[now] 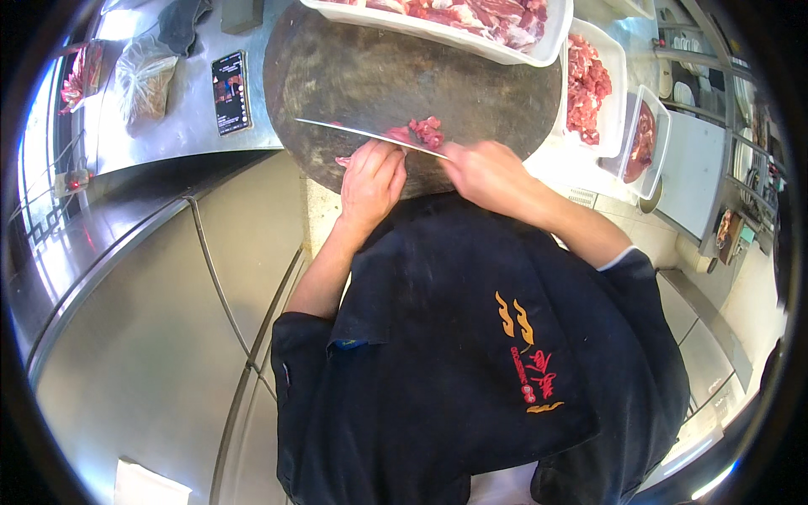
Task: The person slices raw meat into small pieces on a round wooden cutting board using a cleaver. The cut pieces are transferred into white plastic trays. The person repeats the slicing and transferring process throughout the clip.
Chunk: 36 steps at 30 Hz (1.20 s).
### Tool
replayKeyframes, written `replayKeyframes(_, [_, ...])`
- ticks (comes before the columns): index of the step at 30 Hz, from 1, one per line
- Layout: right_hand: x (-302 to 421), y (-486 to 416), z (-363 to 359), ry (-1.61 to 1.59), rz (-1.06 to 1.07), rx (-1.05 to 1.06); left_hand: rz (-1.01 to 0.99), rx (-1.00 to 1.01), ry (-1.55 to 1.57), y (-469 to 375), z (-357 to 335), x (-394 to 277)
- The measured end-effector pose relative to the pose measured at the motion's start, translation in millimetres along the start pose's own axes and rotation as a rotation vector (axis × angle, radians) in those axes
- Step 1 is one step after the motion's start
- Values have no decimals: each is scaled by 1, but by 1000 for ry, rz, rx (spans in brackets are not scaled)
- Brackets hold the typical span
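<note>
A round wooden chopping block (486, 95) lies before me. My right hand (481, 172) grips a knife, its handle hidden in the fist. The knife blade (360, 130) points left across the block, edge-on to the view. Just below the blade, my left hand (374, 175) presses a piece of raw meat (343, 161) against the wood, fingers bent close to the steel. Most of that piece is covered by the hand. On the blade's far side sits a small heap of cut raw meat (427, 131).
A white tub of large raw meat pieces (486, 22) overlaps the block's far edge. To the right stand a white tub of cut meat (586, 88) and a clear container of dark red meat (642, 142). At left lie a smartphone (231, 93) and a plastic bag (146, 79).
</note>
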State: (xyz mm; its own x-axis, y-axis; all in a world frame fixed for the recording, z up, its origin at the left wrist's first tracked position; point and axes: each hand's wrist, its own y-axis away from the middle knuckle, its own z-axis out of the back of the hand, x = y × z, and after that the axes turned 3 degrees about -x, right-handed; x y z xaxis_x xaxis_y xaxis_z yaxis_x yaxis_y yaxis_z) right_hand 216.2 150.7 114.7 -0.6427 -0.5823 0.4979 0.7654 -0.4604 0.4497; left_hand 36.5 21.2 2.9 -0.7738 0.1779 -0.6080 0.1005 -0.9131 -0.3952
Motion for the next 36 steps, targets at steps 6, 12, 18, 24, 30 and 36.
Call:
replayKeyframes(6, [-1,6,2,-77,14,-78,-5,-75,11,2,-4,1])
replayKeyframes(12, [-39,-10,-60,-84,69,-154,-16,18,-13,-2,3,-4])
replayKeyframes(18, [-84,73,-45,-76,-92,-146,-79,-81,-36,13,8,-11])
replayKeyframes(24, [-61,62,-26,-36,-107,-160,16,-54,-72,16,3,-4])
replayKeyframes(30, [-53,66,-23,39,-15,-42,43,-44,-126,14,1,-7])
replayKeyframes(36, [-28,41,-13,-15,-31,29,70,-43,-86,13,0,-4])
